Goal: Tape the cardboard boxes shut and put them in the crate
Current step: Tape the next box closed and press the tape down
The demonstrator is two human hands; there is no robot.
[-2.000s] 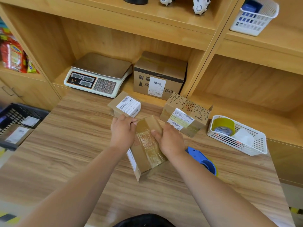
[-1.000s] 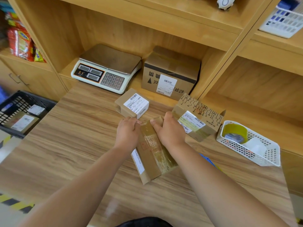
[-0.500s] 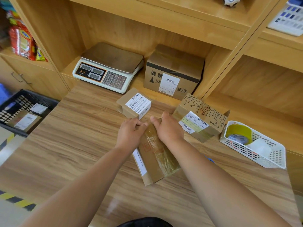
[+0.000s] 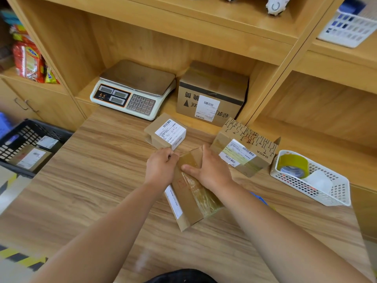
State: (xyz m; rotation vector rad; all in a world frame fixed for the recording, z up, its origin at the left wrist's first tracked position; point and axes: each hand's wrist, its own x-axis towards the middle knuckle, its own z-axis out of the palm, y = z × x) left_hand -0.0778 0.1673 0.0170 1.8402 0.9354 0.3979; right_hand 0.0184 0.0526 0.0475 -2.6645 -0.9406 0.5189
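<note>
Sliding back along the seam, my right hand pressed flat on the cardboard box on the tabletop while my left hand gripped its far end; I judged firm, even rubbing would seat the tape.

Soft, even light is filling the scene, and only faint shadows are falling on the table. Glare is shining off the tape on the box at centre. The basket at 1 o'clock is washing out. Shelf lines are bowing near the edges, and the crate at 9 o'clock is blurring slightly.
</note>
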